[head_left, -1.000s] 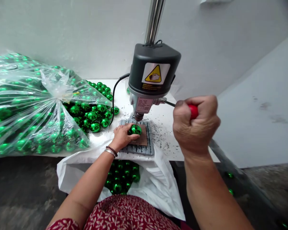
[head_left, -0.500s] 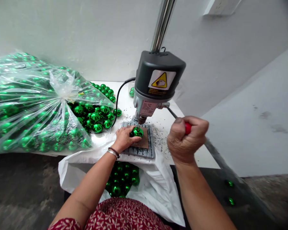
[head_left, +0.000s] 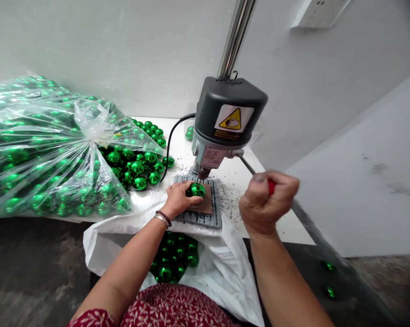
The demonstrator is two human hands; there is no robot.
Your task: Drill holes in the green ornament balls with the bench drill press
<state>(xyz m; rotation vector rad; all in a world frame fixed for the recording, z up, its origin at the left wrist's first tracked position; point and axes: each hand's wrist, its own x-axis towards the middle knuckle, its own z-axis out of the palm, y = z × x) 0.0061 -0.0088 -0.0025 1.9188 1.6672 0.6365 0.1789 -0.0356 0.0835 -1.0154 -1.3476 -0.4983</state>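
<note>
— While you are looking down past your lap, what is sitting nearest you?

— Your white bag (head_left: 222,265) is hanging open at the table edge, holding a heap of green balls (head_left: 174,259).

— And what are your hands doing?

— Your right hand (head_left: 266,202) is clenching into a fist around the red lever knob (head_left: 271,185), and it is sitting lower and nearer the table than a second ago. Your left hand (head_left: 179,200) is still pinching the green ball (head_left: 196,189) between thumb and fingers on the brown pad (head_left: 205,204) over the grey base plate (head_left: 200,217).

— Where is the drill?

— The drill head (head_left: 228,118) is standing right above that ball, its bit just over the top; whether it is touching, you cannot tell.

— And farther back?

— Loose green balls (head_left: 140,170) are lying on the white table (head_left: 287,222), and the clear sack (head_left: 37,145) at your left is bulging with more.
</note>
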